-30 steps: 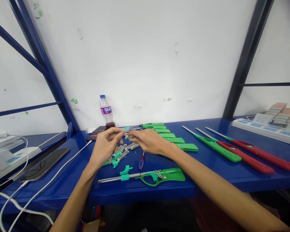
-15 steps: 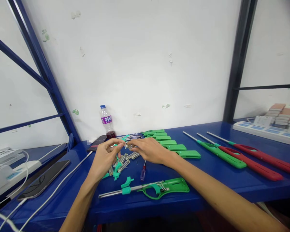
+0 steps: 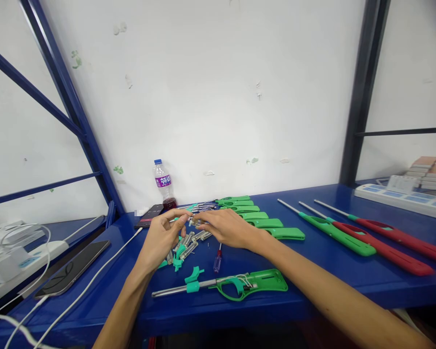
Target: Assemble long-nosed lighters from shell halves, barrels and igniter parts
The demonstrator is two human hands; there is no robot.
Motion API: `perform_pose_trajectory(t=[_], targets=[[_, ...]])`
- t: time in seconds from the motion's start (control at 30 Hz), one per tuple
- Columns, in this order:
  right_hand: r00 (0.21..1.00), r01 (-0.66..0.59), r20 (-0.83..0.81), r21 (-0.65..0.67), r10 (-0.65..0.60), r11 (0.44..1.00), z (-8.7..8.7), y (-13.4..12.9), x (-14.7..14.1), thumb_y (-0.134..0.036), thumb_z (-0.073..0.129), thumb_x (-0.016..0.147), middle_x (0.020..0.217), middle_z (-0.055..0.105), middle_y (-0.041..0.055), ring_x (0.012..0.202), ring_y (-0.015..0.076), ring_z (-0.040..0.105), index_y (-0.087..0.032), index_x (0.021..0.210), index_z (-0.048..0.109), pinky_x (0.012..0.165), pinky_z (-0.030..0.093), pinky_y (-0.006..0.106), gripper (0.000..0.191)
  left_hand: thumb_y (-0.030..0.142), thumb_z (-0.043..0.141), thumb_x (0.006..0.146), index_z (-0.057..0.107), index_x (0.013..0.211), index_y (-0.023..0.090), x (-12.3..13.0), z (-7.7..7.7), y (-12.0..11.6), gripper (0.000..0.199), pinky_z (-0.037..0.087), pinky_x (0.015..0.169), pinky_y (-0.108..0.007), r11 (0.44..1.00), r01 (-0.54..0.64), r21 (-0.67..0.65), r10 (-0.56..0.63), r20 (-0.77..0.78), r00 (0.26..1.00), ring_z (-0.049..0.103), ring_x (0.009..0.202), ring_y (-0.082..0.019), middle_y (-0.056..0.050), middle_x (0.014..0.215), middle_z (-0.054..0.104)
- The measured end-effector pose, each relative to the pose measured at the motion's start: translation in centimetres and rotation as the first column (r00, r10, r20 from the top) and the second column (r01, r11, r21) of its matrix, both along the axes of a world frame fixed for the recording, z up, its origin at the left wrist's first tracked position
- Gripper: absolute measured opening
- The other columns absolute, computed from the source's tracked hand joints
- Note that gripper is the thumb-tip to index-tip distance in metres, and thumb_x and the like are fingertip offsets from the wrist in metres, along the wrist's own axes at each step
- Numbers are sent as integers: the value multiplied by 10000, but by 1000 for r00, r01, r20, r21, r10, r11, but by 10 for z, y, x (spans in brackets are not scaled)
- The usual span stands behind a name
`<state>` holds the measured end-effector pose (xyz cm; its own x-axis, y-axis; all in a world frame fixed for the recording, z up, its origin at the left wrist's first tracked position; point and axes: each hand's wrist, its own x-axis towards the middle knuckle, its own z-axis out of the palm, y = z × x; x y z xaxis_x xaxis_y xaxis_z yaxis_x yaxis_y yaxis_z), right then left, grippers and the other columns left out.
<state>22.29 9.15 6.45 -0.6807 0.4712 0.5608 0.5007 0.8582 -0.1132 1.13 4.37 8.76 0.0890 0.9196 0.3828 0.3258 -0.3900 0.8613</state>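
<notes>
My left hand (image 3: pixel 166 235) is closed in a pinch, its fingertips meeting those of my right hand (image 3: pixel 230 227) over the blue table. Under my right fingers shows a small clear plastic piece (image 3: pixel 198 222), partly hidden; what my left fingers grip is too small to make out. Several clear lighter fuel tanks (image 3: pixel 189 249) and turquoise triggers (image 3: pixel 178 261) lie in a pile below my hands. Closer to me rests an opened green long-neck lighter (image 3: pixel 269 281) with its wires and metal tube exposed. A screwdriver (image 3: pixel 217 261) with a purple handle lies between the pile and the lighter.
Several green lighter shells (image 3: pixel 265 222) lie in a row behind my right hand. One green lighter (image 3: pixel 334 232) and two red lighters (image 3: pixel 385 247) are on the right. A drink bottle (image 3: pixel 163 184), phones (image 3: pixel 74 269), white cables (image 3: pixel 94 281) and power strips (image 3: pixel 403 199) surround the work.
The whole view has shifted slightly, so things appear a little further right. Both hands stay together in nearly the same place, with small finger movements; more of the clear piece shows under my right fingers.
</notes>
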Motion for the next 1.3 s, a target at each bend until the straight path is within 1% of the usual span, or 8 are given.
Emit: perform_pose_trajectory(t=[0.17,0.33,0.57,0.73,0.93,1.03,1.17,1.3], targets=[[1000,-4,-8,2,4,1000,0,1,0,-321,484,1116,1237,784,91,1024,236,733,-245,1365,628,745,471,333,298,645,743,827,695,1032,165,-1,0,0,524,218,408,-208,1000,2,-12,-1,6,1000,329,390,-62,53,596,550],[1000,4,-5,10,-4,1000,3,1,1,-279,486,1115,1229,786,90,997,226,737,-242,1370,623,729,464,323,292,640,749,824,709,1040,166,-3,0,0,522,212,401,-206,1000,4,-1,-4,-2,1000,334,376,-62,37,598,592],[1000,8,-7,24,-8,1000,6,-2,2,-256,485,1115,1261,777,81,1014,224,738,-248,1385,616,733,464,321,300,587,756,851,711,1133,173,-4,-1,2,503,232,413,-210,999,-1,41,1,-9,1000,340,391,-72,52,546,570],[1000,14,0,39,-14,999,2,0,1,-285,482,1116,1226,788,91,961,230,738,-242,1386,619,698,438,329,306,540,777,848,712,1179,178,-5,-1,1,495,257,405,-214,997,-35,72,35,12,999,389,415,-76,32,630,607],[999,32,14,53,-33,998,1,-1,1,-262,467,1114,1209,781,89,916,223,720,-222,1360,612,670,404,327,288,498,808,815,722,1166,198,-2,2,-2,470,312,398,-211,995,-26,100,23,36,999,531,493,-85,-30,912,669],[999,34,22,64,-35,997,0,-3,0,-261,432,1118,1214,758,102,872,214,698,-200,1308,612,648,386,329,269,465,825,799,716,1118,195,-1,2,-2,432,339,413,-204,994,-5,108,1,37,999,560,507,-90,-10,893,641],[999,51,-1,76,-51,996,0,-4,0,-292,376,1135,1234,715,125,829,207,663,-178,1280,595,637,376,331,285,427,832,795,705,1093,191,0,1,-3,401,327,401,-194,995,18,101,-22,36,999,568,479,-87,6,865,629],[998,54,-46,68,-51,996,2,-6,0,-330,316,1153,1180,714,104,849,205,653,-182,1233,600,683,409,332,330,454,830,805,701,1122,197,1,0,-3,428,321,376,-198,995,63,77,-67,42,997,576,444,-92,-1,884,640]])
